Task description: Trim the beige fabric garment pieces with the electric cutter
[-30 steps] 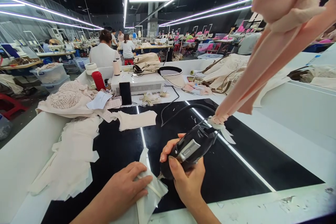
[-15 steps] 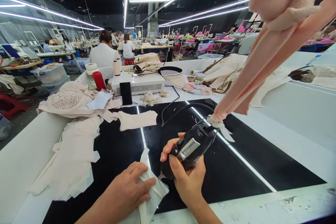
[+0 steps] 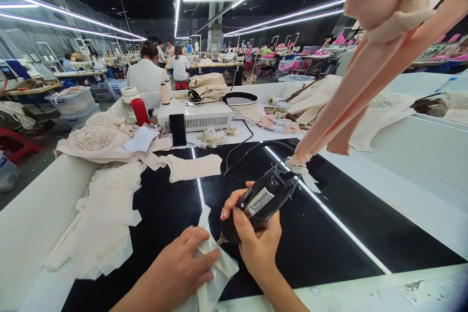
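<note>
My right hand point(image 3: 256, 234) is wrapped round a black corded hand power tool point(image 3: 256, 204) with a silver panel and a narrow metal tip. The tip points down-left at a pale fabric piece point(image 3: 224, 268), close beside my left thumb; whether it touches the cloth I cannot tell. My left hand point(image 3: 193, 258) lies on that fabric with its fingers stretched out, pressing it against the black board point(image 3: 300, 243). Pink fabric strips point(image 3: 340, 102) are knotted to the tool's rear end and run up out of view at the right.
Cut pale pieces point(image 3: 106, 214) are heaped at the left, and one flat piece point(image 3: 195, 167) lies on the board. A phone point(image 3: 177, 129) leans against a white vented box point(image 3: 199, 116). The tool's black cable point(image 3: 239, 148) loops behind. White side walls point(image 3: 40, 209) border the table. People sit farther off.
The tool in my right hand has shifted slightly left, bringing its tip nearer my left thumb. My left hand stays on the fabric. The whole view has swung a little.
</note>
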`<state>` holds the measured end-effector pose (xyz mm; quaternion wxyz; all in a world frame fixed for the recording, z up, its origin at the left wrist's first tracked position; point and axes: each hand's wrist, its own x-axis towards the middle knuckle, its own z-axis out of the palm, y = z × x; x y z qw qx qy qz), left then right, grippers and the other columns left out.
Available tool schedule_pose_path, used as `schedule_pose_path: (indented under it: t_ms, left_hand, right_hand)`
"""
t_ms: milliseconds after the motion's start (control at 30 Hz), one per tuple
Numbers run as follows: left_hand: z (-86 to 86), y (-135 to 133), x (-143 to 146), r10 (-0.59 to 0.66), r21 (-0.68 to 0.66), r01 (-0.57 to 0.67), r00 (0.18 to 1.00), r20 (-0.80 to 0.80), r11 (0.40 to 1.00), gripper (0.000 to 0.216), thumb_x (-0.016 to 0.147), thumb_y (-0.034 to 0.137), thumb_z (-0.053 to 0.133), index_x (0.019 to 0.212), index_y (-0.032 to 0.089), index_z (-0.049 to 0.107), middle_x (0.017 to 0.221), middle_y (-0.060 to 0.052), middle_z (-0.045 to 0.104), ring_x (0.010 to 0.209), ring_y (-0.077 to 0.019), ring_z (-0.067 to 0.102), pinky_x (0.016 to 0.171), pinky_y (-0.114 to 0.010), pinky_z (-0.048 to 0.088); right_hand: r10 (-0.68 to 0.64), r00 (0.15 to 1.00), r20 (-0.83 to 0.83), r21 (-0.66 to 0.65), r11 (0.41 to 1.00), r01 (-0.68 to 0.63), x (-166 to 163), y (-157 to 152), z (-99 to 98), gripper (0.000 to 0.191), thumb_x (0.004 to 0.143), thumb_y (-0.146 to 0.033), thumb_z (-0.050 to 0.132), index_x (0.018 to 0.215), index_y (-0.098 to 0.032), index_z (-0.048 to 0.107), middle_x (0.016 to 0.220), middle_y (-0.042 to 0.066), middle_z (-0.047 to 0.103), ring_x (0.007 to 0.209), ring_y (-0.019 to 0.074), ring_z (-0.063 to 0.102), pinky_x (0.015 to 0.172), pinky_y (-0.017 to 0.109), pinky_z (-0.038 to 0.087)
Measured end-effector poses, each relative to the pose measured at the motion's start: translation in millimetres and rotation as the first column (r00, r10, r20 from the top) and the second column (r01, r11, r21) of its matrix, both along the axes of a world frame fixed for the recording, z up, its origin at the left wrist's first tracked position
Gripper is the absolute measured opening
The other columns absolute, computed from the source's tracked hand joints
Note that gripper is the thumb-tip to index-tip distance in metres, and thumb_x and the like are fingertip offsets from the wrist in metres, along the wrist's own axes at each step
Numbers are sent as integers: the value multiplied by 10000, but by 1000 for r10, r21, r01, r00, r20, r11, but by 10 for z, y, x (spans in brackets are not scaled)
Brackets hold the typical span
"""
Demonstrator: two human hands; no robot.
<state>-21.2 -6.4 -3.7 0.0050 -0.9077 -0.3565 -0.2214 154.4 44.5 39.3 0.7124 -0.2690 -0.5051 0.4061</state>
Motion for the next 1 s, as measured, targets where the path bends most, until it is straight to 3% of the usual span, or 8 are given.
schedule_pose_path:
  t_ms: [267,500,700,867,1000]
  left_hand:
    - [-20,-9,0,20,-9,-20,1000,18,1000,444,891,225,878,1264,225,637,1298,-125,649,1161,-291,708,985,-430,665]
    - [-28,0,6,16,5,-17,999,38,1000,355,939,243,822,1248,210,649,1298,-147,663,1160,-311,713,986,-456,665]
    - [-48,20,13,7,39,-7,1000,6,999,265,1033,256,681,1280,181,622,1279,-148,683,1149,-297,725,1012,-456,653]
    - [57,249,-87,-56,8,56,998,-10,998,175,1098,161,481,1203,134,618,1232,-132,713,1213,-263,700,1142,-449,572]
    - [119,537,-149,-191,-141,192,981,20,971,237,1096,120,438,1236,146,628,1309,-129,706,1290,-228,663,1124,-362,575]
  right_hand:
    - [-38,998,-48,35,999,39,-47,89,45,362,938,-270,782,1245,-299,593,863,-33,699,622,114,666,619,244,605]
    - [-47,998,-44,41,998,49,-98,93,3,349,934,-302,793,1236,-315,620,855,-41,699,602,99,641,585,218,588]
    - [-60,998,-8,51,997,60,-84,64,40,225,956,-284,762,1136,-296,627,847,-40,696,594,95,656,583,207,598]
    - [-59,998,-8,51,997,59,-61,41,36,314,940,-314,781,1201,-292,610,849,-34,691,592,106,651,574,225,593]
    - [-74,997,16,42,996,73,-38,9,27,351,934,-323,787,1229,-290,600,842,-33,689,596,116,662,582,242,598]
